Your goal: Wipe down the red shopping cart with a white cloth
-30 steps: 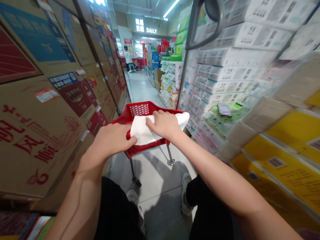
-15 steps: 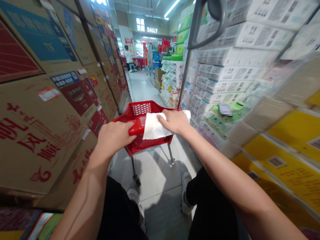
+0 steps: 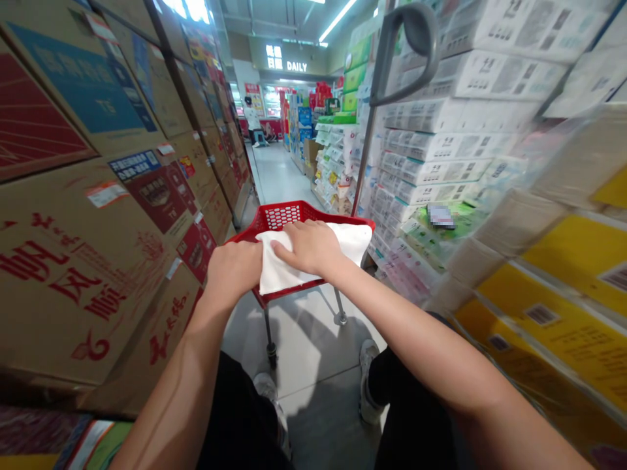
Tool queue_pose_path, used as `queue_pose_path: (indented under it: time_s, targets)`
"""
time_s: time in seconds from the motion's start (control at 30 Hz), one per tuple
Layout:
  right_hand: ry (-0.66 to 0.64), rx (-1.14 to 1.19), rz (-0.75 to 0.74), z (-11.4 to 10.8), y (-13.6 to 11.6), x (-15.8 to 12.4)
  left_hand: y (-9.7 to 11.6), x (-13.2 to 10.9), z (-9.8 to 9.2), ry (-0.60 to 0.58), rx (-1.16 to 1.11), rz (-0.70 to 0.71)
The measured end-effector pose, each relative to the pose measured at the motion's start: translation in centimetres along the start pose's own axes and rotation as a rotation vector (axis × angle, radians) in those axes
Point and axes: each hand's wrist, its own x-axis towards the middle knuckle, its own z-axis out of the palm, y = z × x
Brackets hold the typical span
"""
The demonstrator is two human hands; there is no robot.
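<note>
A red plastic shopping basket on wheels [image 3: 280, 215] stands on the floor in front of me, its long grey pull handle [image 3: 406, 59] rising at the right. My left hand [image 3: 236, 266] is closed around the left part of the basket's near rim grip. A white cloth [image 3: 353, 240] lies draped over that grip and the rim to the right. On top of it my right hand [image 3: 313, 247] curls over, pressing the cloth onto the grip, close beside the left hand. The cloth hides most of the grip and some of the basket's inside.
Stacked cardboard boxes [image 3: 63, 261] line the left side. White tissue packs [image 3: 441, 147] and yellow packs [image 3: 553, 294] are piled at the right. A tiled aisle [image 3: 279, 170] runs ahead, where a person [image 3: 252, 117] is by a stool in the distance.
My right hand has slid left along the grip with the cloth, up to my left hand. The cloth now covers the red part that showed between the hands.
</note>
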Motion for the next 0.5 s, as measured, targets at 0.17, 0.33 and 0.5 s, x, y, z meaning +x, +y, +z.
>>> queue_pose_path:
  time_s: [0.17, 0.33, 0.5]
  targets:
    - [-0.19, 0.0, 0.194, -1.2, 4.6, -0.6, 0.0, -0.3, 0.0, 0.035, -0.012, 0.003]
    - [-0.231, -0.092, 0.259, -1.5, 6.5, -1.3, 1.0, -0.4, -0.6, -0.026, 0.013, -0.049]
    - [-0.164, -0.101, 0.125, -1.3, 4.9, -1.1, 1.8, -0.1, -1.1, -0.039, 0.021, -0.035]
